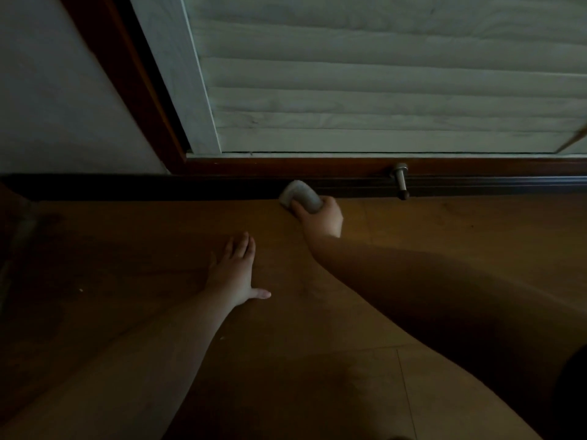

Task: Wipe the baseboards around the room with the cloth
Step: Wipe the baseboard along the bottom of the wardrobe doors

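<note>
right hand grips the cloth against the dark baseboard, which runs left-right; unwiped stretch lies leftward. left hand rests flat, fingers spread, on the floor.

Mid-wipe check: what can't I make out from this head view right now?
- Head view: the baseboard is too dark to show dust or wiped stretches.
- The cloth: the right hand hides its gripped end.
- The frame's right edge cuts off the baseboard beyond the door stopper.
- The left hand hides the floor under its palm.
</note>
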The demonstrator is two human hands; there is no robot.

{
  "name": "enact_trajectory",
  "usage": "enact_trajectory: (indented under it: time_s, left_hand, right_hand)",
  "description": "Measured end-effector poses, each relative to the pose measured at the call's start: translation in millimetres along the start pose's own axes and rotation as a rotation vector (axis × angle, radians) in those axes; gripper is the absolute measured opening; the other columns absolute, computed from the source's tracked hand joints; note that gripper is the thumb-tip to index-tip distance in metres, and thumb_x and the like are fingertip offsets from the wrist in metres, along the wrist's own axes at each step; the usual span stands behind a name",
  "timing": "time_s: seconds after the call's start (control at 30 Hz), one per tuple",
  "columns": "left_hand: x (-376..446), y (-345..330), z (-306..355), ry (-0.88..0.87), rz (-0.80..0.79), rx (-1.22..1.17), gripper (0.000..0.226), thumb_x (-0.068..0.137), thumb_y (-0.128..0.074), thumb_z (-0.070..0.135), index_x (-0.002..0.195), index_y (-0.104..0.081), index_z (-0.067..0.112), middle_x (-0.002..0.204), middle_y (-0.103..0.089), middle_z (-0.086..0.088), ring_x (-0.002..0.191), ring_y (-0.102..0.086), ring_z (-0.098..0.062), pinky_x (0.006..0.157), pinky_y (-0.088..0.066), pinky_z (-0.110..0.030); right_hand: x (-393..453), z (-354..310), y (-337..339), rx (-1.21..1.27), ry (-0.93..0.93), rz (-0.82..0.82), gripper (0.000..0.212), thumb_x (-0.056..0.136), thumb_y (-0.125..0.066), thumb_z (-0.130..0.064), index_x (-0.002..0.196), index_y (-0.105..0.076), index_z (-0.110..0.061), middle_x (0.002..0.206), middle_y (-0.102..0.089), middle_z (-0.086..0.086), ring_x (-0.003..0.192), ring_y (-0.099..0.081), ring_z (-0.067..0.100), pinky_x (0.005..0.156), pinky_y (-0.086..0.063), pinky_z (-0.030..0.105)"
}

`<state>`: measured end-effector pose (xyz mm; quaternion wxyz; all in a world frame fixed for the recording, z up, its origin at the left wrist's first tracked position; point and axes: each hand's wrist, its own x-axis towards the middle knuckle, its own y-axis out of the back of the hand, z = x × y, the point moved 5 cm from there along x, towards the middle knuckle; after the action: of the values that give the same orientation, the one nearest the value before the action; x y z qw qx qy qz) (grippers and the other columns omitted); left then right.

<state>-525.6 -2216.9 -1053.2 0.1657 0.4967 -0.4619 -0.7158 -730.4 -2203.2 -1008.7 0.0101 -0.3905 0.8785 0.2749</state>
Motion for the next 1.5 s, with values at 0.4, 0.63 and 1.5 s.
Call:
enact_trajectory:
  time_s: [0.4,0.63,1.5]
  left_hand:
    - [0,2,2,0.018,-0.030,-0.018,0.128,0.073,-0.069,0.069,0.156,0.015,0.019,0.160,0.029,0.000,0.150,0.019,-0.029,0.121,-0.007,-0.058]
    - [-1,2,2,0.028,-0.030,0.000,0.127,0.075,-0.069,0.067,0.155,0.016,0.018,0.160,0.029,-0.001,0.150,0.019,-0.028,0.121,-0.006,-0.057]
    - [-2,19,36,-0.101,0.029,0.108,0.115,0.081,-0.057,0.074,0.157,0.011,0.020,0.164,0.019,0.001,0.151,0.013,-0.023,0.123,-0.004,-0.048]
  right_hand:
    - [45,-23,46,-0.184,0.109,0.018,0.054,0.081,-0.077,-0.038,0.123,-0.055,-0.012,0.118,-0.059,0.005,0.105,-0.058,0.018,0.090,-0.053,0.033]
    - [64,-19,96,-0.402,0.112,0.083,0.049,0.086,-0.073,-0.028,0.126,-0.051,-0.010,0.127,-0.050,0.008,0.115,-0.053,0.022,0.100,-0.047,0.036]
    - [17,-17,170,-0.491,0.175,-0.111,0.048,0.079,-0.080,-0.032,0.117,-0.054,-0.017,0.103,-0.054,-0.005,0.091,-0.054,0.010,0.073,-0.041,0.023]
